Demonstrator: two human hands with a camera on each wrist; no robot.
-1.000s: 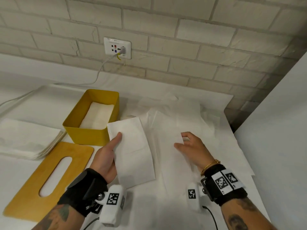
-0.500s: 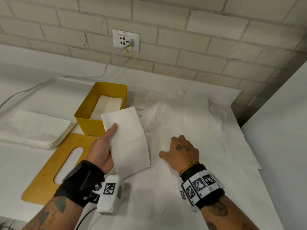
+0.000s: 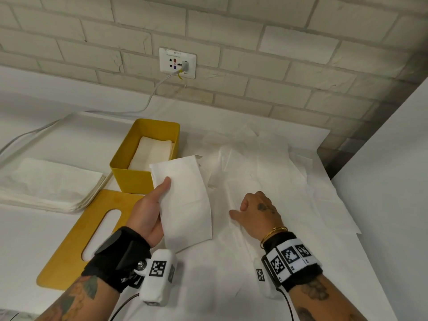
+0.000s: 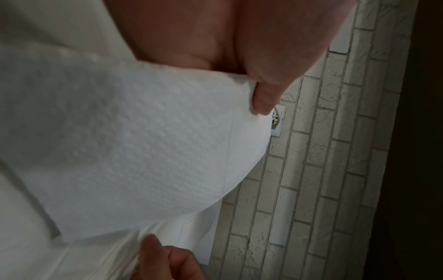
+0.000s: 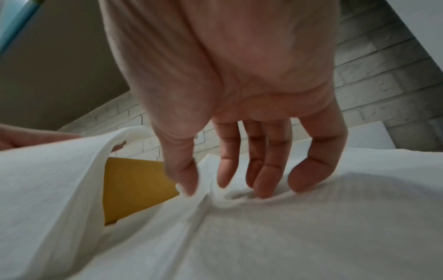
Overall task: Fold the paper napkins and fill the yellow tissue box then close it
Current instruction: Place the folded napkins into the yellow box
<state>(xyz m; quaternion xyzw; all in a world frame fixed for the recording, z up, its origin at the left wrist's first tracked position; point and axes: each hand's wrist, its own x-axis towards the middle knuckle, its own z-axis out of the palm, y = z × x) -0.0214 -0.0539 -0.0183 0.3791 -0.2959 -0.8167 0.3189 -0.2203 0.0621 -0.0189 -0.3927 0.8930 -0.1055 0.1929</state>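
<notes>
My left hand (image 3: 148,209) holds a folded white napkin (image 3: 185,200) just above the table, thumb (image 4: 266,98) on top and the fingers hidden beneath. The napkin's far end overlaps the near right corner of the open yellow tissue box (image 3: 136,179), which has folded napkins (image 3: 152,151) lying inside. To the right, my right hand (image 3: 257,212) is palm down on a spread, unfolded napkin (image 3: 266,172). Its bent fingertips (image 5: 261,189) press into the paper (image 5: 263,236), which puckers between thumb and fingers. The box's yellow slotted lid (image 3: 76,242) lies flat in front of the box.
A stack of unfolded napkins (image 3: 51,181) sits at the left of the table. A white cable (image 3: 148,100) runs from the wall socket (image 3: 177,63) along the back. The brick wall is close behind; the table's right edge (image 3: 347,216) ends near a white panel.
My left hand has lifted the folded napkin up and away toward the box. My right hand turned palm down, slid left on the spread napkin, and its fingers have bent onto the paper.
</notes>
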